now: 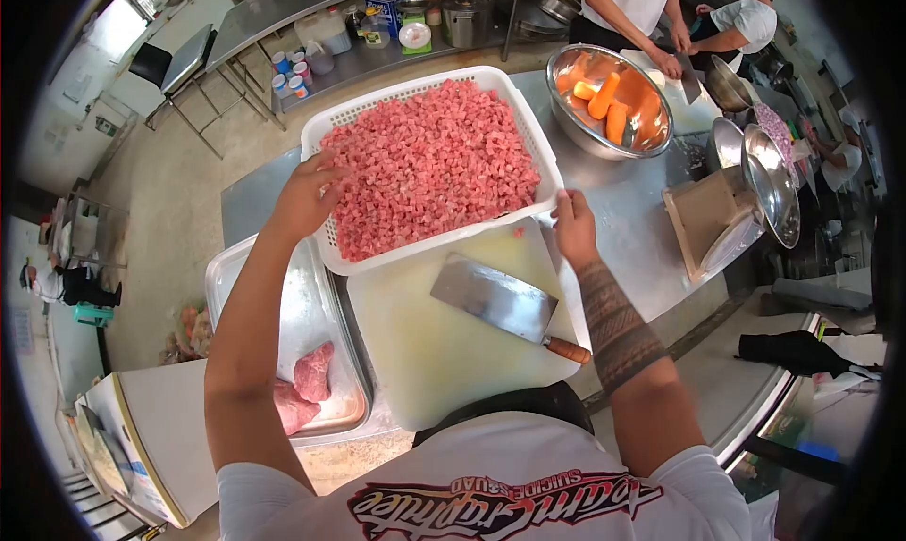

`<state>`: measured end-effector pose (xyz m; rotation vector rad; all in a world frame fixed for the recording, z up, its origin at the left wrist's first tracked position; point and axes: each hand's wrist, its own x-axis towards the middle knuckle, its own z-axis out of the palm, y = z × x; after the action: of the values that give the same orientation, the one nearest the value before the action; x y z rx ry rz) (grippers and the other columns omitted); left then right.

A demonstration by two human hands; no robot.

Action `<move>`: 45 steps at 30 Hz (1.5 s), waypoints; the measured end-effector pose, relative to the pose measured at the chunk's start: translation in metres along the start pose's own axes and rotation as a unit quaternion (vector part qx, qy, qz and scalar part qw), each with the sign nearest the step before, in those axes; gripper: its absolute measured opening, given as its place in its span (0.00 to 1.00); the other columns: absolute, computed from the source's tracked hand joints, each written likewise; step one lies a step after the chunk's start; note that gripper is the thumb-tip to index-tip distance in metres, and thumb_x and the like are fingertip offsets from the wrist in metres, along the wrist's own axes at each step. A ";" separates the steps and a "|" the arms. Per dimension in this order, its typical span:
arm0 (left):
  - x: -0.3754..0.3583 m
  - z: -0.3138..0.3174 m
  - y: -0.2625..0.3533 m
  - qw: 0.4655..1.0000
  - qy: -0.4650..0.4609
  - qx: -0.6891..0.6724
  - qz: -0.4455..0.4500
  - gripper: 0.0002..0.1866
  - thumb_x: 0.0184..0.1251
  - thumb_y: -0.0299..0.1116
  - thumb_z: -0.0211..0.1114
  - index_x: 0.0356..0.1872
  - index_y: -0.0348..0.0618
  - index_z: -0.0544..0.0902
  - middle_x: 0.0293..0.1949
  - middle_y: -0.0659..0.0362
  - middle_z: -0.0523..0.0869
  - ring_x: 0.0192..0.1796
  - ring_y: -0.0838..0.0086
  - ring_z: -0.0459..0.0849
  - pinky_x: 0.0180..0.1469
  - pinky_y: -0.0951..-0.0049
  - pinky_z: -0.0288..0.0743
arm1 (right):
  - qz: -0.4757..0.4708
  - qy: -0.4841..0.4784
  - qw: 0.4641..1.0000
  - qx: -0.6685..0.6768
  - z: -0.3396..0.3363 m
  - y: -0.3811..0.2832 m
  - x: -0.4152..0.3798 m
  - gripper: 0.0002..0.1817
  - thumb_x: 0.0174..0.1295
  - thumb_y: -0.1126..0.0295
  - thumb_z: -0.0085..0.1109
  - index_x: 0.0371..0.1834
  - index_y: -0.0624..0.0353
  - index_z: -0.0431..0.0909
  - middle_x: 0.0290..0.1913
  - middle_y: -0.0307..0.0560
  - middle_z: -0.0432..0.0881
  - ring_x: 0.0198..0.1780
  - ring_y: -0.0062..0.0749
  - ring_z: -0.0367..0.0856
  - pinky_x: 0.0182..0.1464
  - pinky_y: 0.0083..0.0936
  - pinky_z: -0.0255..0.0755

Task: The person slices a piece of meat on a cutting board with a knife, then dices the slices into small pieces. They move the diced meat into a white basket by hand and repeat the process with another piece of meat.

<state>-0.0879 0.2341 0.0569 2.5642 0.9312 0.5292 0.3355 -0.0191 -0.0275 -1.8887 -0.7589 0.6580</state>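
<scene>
A white perforated plastic basket point(330, 118) heaped with diced raw meat point(429, 163) stands in front of me, its near side over the white cutting board point(406, 352). My left hand point(310, 199) reaches over the basket's left rim, fingers apart and touching or just above the meat at that edge. At the near right corner, my right hand point(575, 228) is closed on the basket rim. A cleaver point(495, 295) with a wooden handle lies flat on the board, below the basket. One small meat cube rests on the board by the basket's near edge.
Left of the board, a metal tray point(293, 314) holds large meat pieces point(313, 373). A steel bowl point(651, 130) with carrots stands at the right back, near a wooden box point(694, 220) and metal bowls point(774, 182). Co-workers point(637, 12) cut food beyond.
</scene>
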 end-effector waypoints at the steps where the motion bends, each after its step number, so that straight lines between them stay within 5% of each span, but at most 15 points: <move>1: -0.016 -0.003 0.005 1.000 0.029 0.012 0.002 0.16 0.70 0.26 0.71 0.57 0.49 0.92 0.69 0.48 0.84 0.72 0.51 0.80 0.74 0.55 0.76 | -0.002 0.010 0.999 -0.031 0.002 0.005 -0.017 0.20 0.76 0.59 0.59 0.59 0.65 0.83 0.45 0.60 0.88 0.45 0.52 0.89 0.52 0.42 0.81; 8: -0.076 0.030 0.053 0.993 0.067 -0.095 0.007 0.13 0.70 0.25 0.71 0.54 0.45 0.91 0.61 0.49 0.87 0.65 0.51 0.85 0.70 0.57 0.79 | -0.273 -0.044 0.893 -0.355 0.034 -0.006 -0.065 0.19 0.68 0.71 0.60 0.61 0.61 0.85 0.53 0.55 0.85 0.56 0.50 0.85 0.59 0.47 0.83; 15: -0.089 0.078 0.061 0.978 0.206 0.028 -0.011 0.12 0.67 0.27 0.69 0.49 0.36 0.90 0.56 0.47 0.89 0.59 0.48 0.86 0.65 0.54 0.81 | -0.275 -0.133 0.852 -0.425 0.037 0.004 -0.061 0.09 0.66 0.72 0.57 0.42 0.64 0.84 0.49 0.58 0.84 0.58 0.53 0.84 0.60 0.47 0.82; 20: -0.092 0.079 0.062 0.978 0.207 0.031 -0.013 0.11 0.69 0.28 0.68 0.47 0.34 0.90 0.55 0.46 0.89 0.57 0.49 0.87 0.64 0.53 0.81 | -0.240 -0.084 0.916 -0.309 0.007 0.008 -0.098 0.11 0.66 0.73 0.62 0.49 0.65 0.86 0.46 0.60 0.86 0.51 0.56 0.87 0.55 0.47 0.83; 24: -0.093 0.083 0.057 0.983 0.174 0.038 -0.036 0.11 0.70 0.27 0.67 0.50 0.34 0.89 0.56 0.46 0.88 0.59 0.48 0.86 0.64 0.53 0.81 | -0.255 -0.035 0.952 -0.167 -0.004 -0.066 -0.131 0.14 0.68 0.70 0.68 0.54 0.65 0.86 0.46 0.60 0.88 0.46 0.56 0.89 0.53 0.46 0.83; 28: -0.096 0.089 0.066 0.972 0.221 0.025 -0.073 0.14 0.71 0.26 0.67 0.54 0.36 0.89 0.61 0.44 0.86 0.64 0.47 0.84 0.67 0.53 0.80 | -0.457 0.024 0.875 -0.156 0.004 -0.158 -0.104 0.18 0.68 0.71 0.69 0.60 0.62 0.85 0.47 0.56 0.89 0.44 0.47 0.88 0.51 0.39 0.83; 31: -0.115 0.092 0.095 0.948 0.306 -0.013 -0.090 0.17 0.70 0.24 0.68 0.59 0.38 0.87 0.65 0.42 0.82 0.67 0.45 0.82 0.70 0.52 0.78 | -0.447 -0.027 0.890 -0.084 -0.028 -0.217 -0.135 0.20 0.68 0.71 0.69 0.63 0.61 0.84 0.49 0.55 0.89 0.45 0.47 0.89 0.51 0.39 0.83; 35: -0.184 0.103 0.143 0.935 0.331 0.031 -0.121 0.21 0.67 0.23 0.70 0.61 0.40 0.85 0.66 0.40 0.81 0.68 0.42 0.80 0.71 0.49 0.76 | -0.381 -0.129 0.900 -0.169 -0.072 -0.170 -0.167 0.20 0.68 0.69 0.69 0.62 0.61 0.84 0.50 0.56 0.89 0.46 0.48 0.89 0.52 0.40 0.83; 38: -0.254 0.131 0.172 0.938 0.297 0.007 -0.181 0.20 0.65 0.23 0.72 0.59 0.42 0.85 0.66 0.39 0.81 0.68 0.41 0.80 0.71 0.47 0.75 | -0.298 -0.248 0.882 -0.266 -0.087 -0.047 -0.175 0.21 0.66 0.69 0.69 0.62 0.61 0.83 0.48 0.57 0.88 0.49 0.52 0.88 0.55 0.44 0.82; 45: -0.339 0.174 0.250 0.921 0.255 -0.009 -0.294 0.20 0.63 0.25 0.74 0.57 0.44 0.86 0.65 0.39 0.81 0.68 0.40 0.79 0.71 0.46 0.74 | -0.331 -0.320 0.817 -0.347 -0.099 0.035 -0.202 0.28 0.65 0.74 0.65 0.70 0.65 0.75 0.55 0.67 0.82 0.56 0.64 0.84 0.60 0.48 0.79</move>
<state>-0.1172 -0.2065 -0.0555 1.9864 1.7698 1.0189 0.2804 -0.2377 0.0038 -1.7891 -2.2244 0.5901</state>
